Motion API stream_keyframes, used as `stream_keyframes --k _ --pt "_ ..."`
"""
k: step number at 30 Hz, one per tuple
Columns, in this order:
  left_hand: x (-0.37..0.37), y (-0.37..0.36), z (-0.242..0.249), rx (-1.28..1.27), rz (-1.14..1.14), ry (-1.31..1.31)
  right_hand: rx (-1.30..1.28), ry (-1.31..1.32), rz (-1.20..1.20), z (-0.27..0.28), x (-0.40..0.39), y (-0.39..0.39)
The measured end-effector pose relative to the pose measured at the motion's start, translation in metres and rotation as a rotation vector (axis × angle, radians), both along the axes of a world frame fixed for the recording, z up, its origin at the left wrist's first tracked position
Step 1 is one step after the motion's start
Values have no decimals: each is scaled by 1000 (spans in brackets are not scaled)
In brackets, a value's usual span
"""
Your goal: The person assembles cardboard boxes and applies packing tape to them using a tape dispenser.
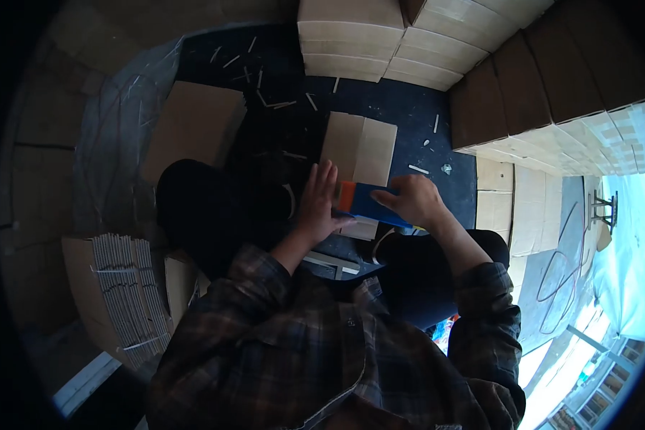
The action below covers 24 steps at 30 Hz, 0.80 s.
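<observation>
A small cardboard box [375, 150] stands on the dark floor between the person's knees. My left hand [318, 206] lies with its fingers spread against the left side of the box, its thumb pointing right. In my right hand [416, 202] is a blue tool [373, 204] with an orange part at its left end, which lies across the near part of the box. The fingers of my right hand are curled around the tool's right side. A cardboard piece [362, 228] shows below the tool.
Stacked cartons [351, 46] stand at the back and right. A carton [193, 129] sits at the left. Bundled flat cardboard [129, 287] is at lower left. Thin strips [311, 102] litter the floor. A low metal frame [332, 262] is near the body.
</observation>
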<state>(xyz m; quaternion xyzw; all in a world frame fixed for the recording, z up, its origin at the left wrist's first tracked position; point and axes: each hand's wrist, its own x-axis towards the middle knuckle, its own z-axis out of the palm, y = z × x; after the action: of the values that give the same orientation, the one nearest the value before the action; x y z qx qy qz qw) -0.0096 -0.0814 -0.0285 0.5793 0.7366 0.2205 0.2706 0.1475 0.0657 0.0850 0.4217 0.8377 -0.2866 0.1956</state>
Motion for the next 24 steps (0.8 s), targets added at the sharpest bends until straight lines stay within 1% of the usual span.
stream_keyframes --k 2,4,6,9,11,12,15,17,21,23,24 --pt "1 0 -1 -7 -4 21 -59 92 -59 0 13 2" --pt "3 -1 -5 -20 -5 42 -59 76 -70 3 12 2" --pt "1 -2 -8 36 -10 43 -65 72 -80 5 12 2" --pt "2 -2 -8 42 -12 41 -114 157 -92 12 23 3" --pt "3 0 -9 45 -12 68 -243 124 -155 21 28 2" --pt "4 0 -8 45 -14 85 -250 129 -157 18 34 1" --pt "3 1 -5 27 -12 75 -258 176 -154 -1 73 4" --pt "2 3 -7 36 -18 88 -251 309 -227 -15 110 10" --pt "2 3 -8 42 -37 110 -289 316 -322 -15 162 24" --pt "2 3 -8 42 -45 112 -267 237 -336 -20 175 27" --pt "2 3 -8 46 -44 116 -267 240 -342 -26 176 27"
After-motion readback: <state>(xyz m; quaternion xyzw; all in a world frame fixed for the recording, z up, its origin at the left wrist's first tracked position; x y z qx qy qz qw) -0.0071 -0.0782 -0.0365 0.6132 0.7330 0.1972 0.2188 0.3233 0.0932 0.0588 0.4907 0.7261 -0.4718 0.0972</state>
